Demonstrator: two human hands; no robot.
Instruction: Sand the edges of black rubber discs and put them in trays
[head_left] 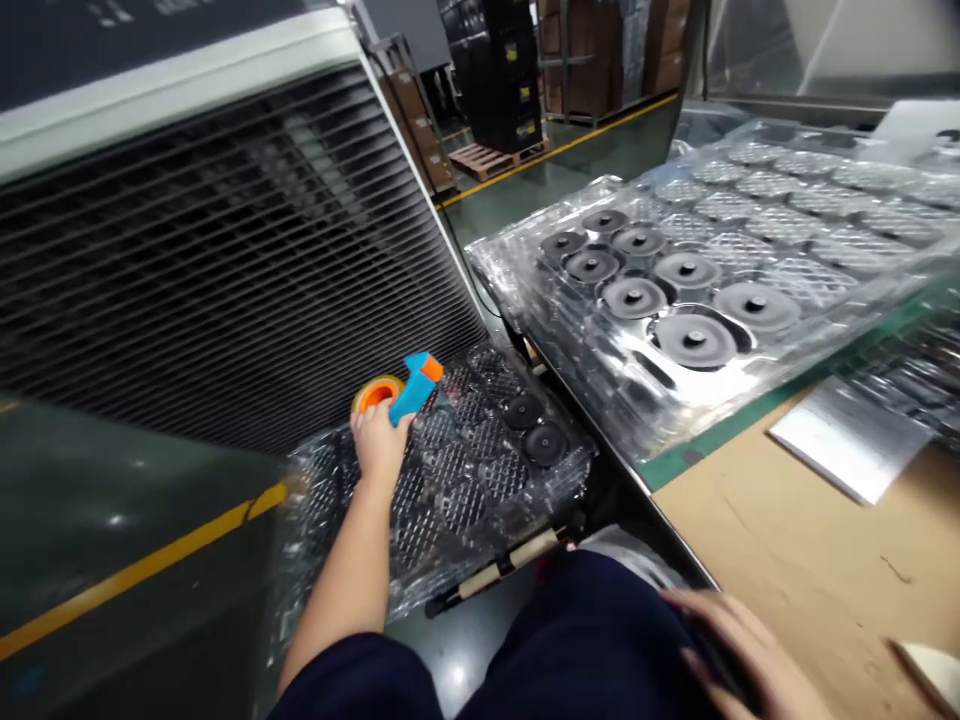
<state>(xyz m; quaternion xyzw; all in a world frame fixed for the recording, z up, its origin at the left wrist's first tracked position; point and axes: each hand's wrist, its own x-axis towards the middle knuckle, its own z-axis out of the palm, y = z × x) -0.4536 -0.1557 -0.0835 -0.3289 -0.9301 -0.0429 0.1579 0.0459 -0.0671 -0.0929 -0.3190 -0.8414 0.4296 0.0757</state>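
My left hand [379,435] is closed on a tape dispenser [414,390] with a blue handle, an orange tip and a roll of tape on an orange core. It is above a clear plastic blister tray [465,505] at a low level, beside a tall, dark, ribbed stack [225,260]. Two dark round parts [546,444] sit at that tray's right end. My right hand [757,650], blurred at the lower right near my leg and the table edge, has its fingers curled around something dark that I cannot make out.
On the table at right lies a clear blister tray [795,240] with several grey round parts [694,338] in its near pockets. A flat silvery piece [851,437] rests on the brown board [787,540]. Behind are a pallet [499,158] with black crates [495,75] and cardboard boxes [592,55].
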